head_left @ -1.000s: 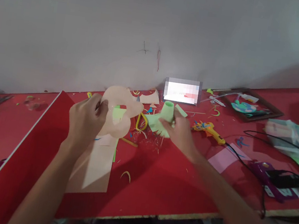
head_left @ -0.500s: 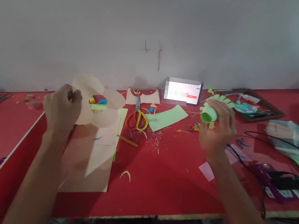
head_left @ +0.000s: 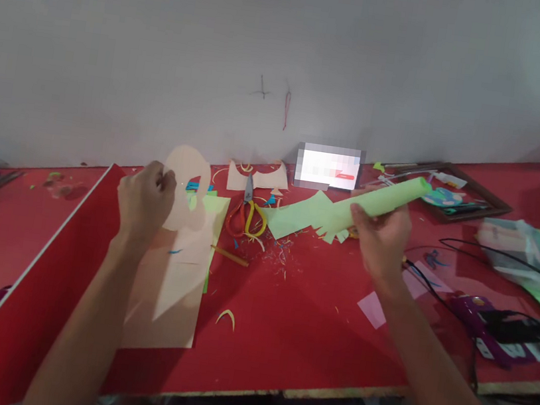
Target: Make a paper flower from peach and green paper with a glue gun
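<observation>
My left hand (head_left: pixel 145 202) is closed on the edge of a cream paper cutout (head_left: pixel 187 164) with rounded petals and a hole in its middle. The cutout is held up on edge above a large cream sheet (head_left: pixel 170 302). In my right hand (head_left: pixel 385 239) lies a light green paper tube (head_left: pixel 375 200), tilted with its plain end up to the right. Its other end is cut into a fringe that spreads near the table. Between the hands are scissors (head_left: pixel 247 213) with one red and one yellow handle, beside a green paper piece (head_left: pixel 298 216).
A lit tablet (head_left: pixel 329 168) leans on the back wall. A brown frame (head_left: pixel 495 206) holds craft bits. Black cables cross a purple power strip (head_left: pixel 479 319) at the right. A pencil (head_left: pixel 230 255) and paper scraps lie mid-table. A red divider (head_left: pixel 54 273) stands at the left.
The green tube has swung from pointing its round opening at me to lying sideways, fringe to the left. My left hand has moved right, turning the cutout more edge-on.
</observation>
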`<state>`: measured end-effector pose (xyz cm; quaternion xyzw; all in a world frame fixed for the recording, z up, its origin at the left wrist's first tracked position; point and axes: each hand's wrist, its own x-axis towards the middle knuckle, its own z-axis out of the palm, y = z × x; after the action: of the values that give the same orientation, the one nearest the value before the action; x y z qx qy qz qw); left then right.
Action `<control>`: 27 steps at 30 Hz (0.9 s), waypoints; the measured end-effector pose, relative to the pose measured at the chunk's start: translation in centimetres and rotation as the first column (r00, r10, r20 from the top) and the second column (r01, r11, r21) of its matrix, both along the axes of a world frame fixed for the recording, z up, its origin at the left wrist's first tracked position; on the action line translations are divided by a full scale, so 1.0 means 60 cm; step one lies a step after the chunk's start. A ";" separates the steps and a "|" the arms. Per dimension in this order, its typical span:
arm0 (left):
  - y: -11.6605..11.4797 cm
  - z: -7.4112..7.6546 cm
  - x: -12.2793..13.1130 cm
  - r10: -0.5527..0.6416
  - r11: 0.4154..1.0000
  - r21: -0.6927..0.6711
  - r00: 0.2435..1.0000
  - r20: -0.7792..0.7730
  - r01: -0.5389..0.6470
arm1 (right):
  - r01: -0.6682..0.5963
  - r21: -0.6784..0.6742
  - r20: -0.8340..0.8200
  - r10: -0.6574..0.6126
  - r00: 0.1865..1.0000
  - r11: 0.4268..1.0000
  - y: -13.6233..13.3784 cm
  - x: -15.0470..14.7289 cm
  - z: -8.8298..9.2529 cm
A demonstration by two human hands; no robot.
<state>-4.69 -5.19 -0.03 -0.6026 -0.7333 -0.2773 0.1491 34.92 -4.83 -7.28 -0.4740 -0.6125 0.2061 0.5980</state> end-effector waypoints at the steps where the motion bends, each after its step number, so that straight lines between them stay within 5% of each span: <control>1: 0.002 -0.001 0.006 -0.011 1.000 0.002 1.000 -0.002 0.011 | -0.003 -0.014 -0.055 0.002 0.998 1.000 -0.002 -0.011 0.002; 9: 0.015 -0.001 0.056 -0.075 0.997 0.001 0.997 -0.011 0.075 | -0.283 -0.216 -0.078 0.272 0.959 0.935 -0.042 -0.091 -0.019; 17: 0.020 0.000 0.089 -0.137 0.990 0.014 0.990 -0.028 0.138 | -0.357 -0.285 -0.067 0.353 0.933 0.889 -0.057 -0.100 -0.036; 27: 0.038 0.009 0.119 -0.173 0.985 -0.005 0.982 -0.071 0.173 | -0.406 -0.092 0.004 0.408 0.913 0.909 -0.070 -0.080 -0.015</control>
<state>2.44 -2.94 0.53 -0.6734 -0.6722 -0.2679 0.1511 30.12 -9.06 -8.18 -0.3645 -0.6949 0.3480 0.5130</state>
